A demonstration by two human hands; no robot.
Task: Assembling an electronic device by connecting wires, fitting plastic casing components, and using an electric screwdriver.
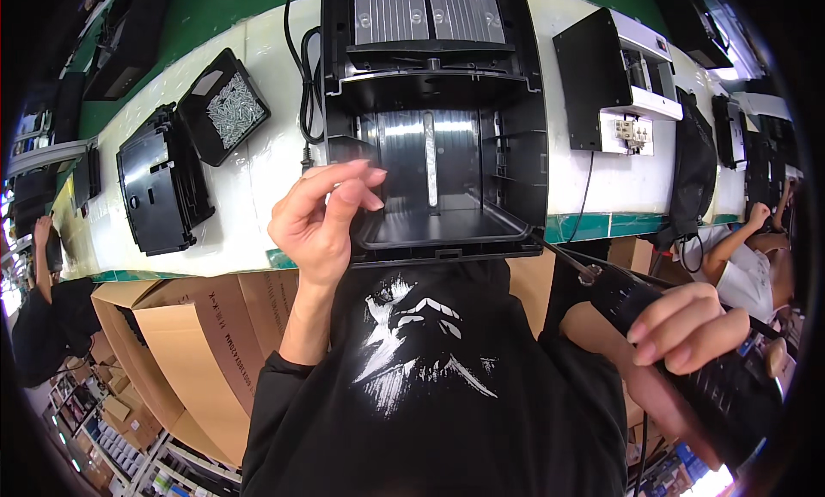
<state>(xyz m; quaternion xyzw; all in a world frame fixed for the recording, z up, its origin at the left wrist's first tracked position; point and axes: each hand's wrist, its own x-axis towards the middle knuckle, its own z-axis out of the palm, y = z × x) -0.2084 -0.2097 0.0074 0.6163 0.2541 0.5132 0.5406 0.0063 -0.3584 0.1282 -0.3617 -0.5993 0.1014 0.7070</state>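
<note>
A black box-shaped housing (443,255) lies before me on the table, its inside facing up. Two finned metal heat sinks (427,18) sit in its far part, and a pale strip (431,159) runs down the shiny inner panel. Over the housing's left side, my left hand (318,218) is raised with fingers curled toward the thumb; anything between the fingertips is too small to make out. At the right, my right hand (692,329) is wrapped round a black electric screwdriver (632,299). Its long bit points at the housing's near right corner; contact is unclear.
On the left stand a black tray of screws (234,110) and a black plastic part (161,183). A black cable (308,93) lies beside the housing. A black-and-white unit (614,85) stands right. Cardboard boxes (202,342) are below the table's edge. Other people (748,265) work at both sides.
</note>
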